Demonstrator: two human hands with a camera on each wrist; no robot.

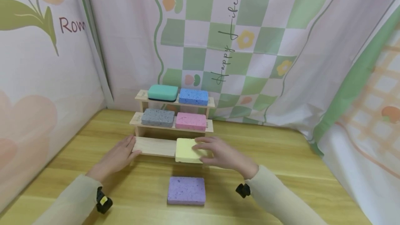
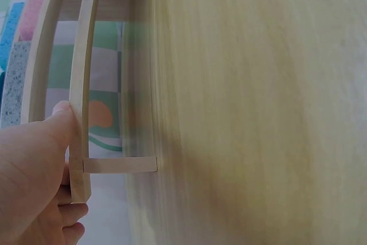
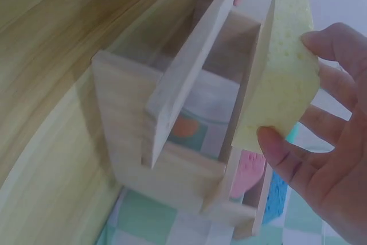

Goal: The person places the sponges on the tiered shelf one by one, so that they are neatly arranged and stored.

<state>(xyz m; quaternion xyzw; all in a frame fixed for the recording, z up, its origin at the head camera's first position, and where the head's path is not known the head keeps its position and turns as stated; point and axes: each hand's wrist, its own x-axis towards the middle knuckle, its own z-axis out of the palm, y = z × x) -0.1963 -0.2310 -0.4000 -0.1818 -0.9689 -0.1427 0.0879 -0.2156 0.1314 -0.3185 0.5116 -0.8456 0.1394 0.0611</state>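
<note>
A three-tier wooden rack (image 1: pixel 154 147) stands on the table, its bottom plank bare at the left. My left hand (image 1: pixel 117 157) holds the left end of that plank; in the left wrist view, the thumb lies along the plank's edge (image 2: pixel 83 78) and fingers curl about its end. A yellow sponge (image 1: pixel 185 151) is pinched between the thumb and fingers of my right hand (image 1: pixel 223 152), over the plank's right part. In the right wrist view, a gap shows between the sponge (image 3: pixel 281 78) and the bottom plank. Nearer to me, a purple sponge (image 1: pixel 186 191) lies flat on the table.
Grey (image 1: pixel 157 117) and pink (image 1: pixel 191 121) sponges sit on the middle tier. The top tier bears a teal sponge (image 1: pixel 163 92) and a blue one (image 1: pixel 193 96). Behind the wooden table (image 1: pixel 256 190) hangs a green checked curtain (image 1: pixel 200 34), with more printed cloth at both sides.
</note>
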